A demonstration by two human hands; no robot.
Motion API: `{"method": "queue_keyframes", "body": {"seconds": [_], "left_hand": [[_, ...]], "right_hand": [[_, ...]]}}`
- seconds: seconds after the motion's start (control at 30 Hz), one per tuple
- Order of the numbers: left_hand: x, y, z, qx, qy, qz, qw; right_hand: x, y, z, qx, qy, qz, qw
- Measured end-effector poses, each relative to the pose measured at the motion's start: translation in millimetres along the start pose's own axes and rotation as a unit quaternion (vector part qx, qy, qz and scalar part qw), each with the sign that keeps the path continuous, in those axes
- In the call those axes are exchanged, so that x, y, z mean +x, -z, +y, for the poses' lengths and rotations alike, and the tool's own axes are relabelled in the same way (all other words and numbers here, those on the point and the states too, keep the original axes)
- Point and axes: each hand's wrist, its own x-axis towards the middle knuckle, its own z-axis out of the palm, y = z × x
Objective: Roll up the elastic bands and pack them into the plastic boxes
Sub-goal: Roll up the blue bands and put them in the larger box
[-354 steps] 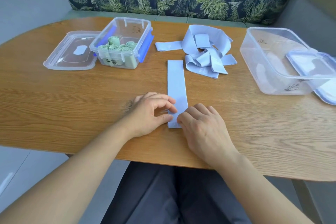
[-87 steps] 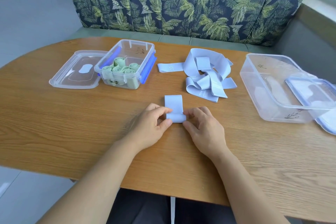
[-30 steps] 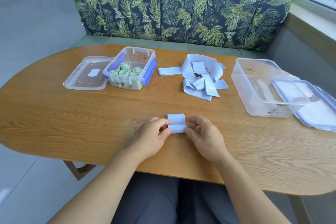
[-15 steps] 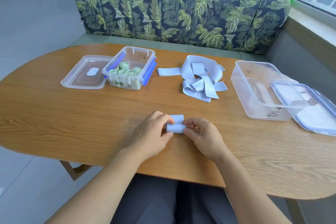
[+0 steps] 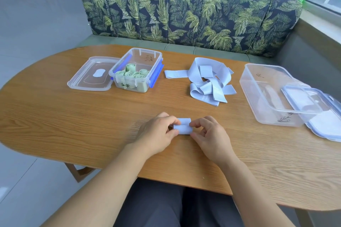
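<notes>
Presently the light-blue band (image 5: 182,128) lies near the front of the table (image 5: 73,116), directly ahead of the person. It is wound almost to the end, with only a short flat tail showing on its far side. From my station I cannot tell whether the roll rests on the wood or is held just above it.

The left hand (image 5: 156,134) pinches the roll's left end between thumb and curled fingers. The right hand (image 5: 210,136) pinches the right end in the same way, so neither hand is slack. I judge that this two-ended hold keeps the turns square and stops the elastic springing open while the tail is taken in.

Beyond the hands and well apart from them sits the pile of loose bands (image 5: 208,81), within reach for the next pick.

To the right stands the large clear box (image 5: 247,86), open, with its lid (image 5: 323,121) lying against its right side. I see no rolls in it, and I judge it the likely place for this roll.

Far left, the small box (image 5: 129,86) holds the green rolls (image 5: 132,73) standing on end. The flat lid (image 5: 92,75) lies just beside it. The main risk I note is the roll unwinding on release.
</notes>
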Motion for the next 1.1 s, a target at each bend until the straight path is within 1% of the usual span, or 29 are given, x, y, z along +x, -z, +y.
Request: {"method": "queue_keyframes", "body": {"seconds": [0.23,0.43,0.6,0.73,0.8,0.9,1.1], "left_hand": [[-6,-11,-3,-0.032,-0.038,0.069,0.996],[1,-9,-5,-0.032,-0.024,0.064,0.997],[6,-4,-3,-0.004,-0.010,0.058,0.998],[8,-3,-3,-0.002,-0.003,0.053,0.999],[7,-3,-2,-0.002,-0.009,0.058,0.998],[4,-6,-2,0.010,-0.030,0.086,0.996],[4,-15,-6,-0.033,-0.046,0.096,0.994]], "right_hand": [[9,3,2,0.000,-0.009,-0.016,1.000],[17,3,4,0.027,-0.020,-0.023,0.999],[15,0,4,0.061,-0.025,0.002,0.998],[16,-3,6,0.065,-0.026,0.009,0.997],[17,-4,8,0.067,-0.026,0.011,0.997],[18,-5,10,0.068,-0.024,0.013,0.997],[21,-5,10,0.062,-0.041,0.000,0.997]]}}
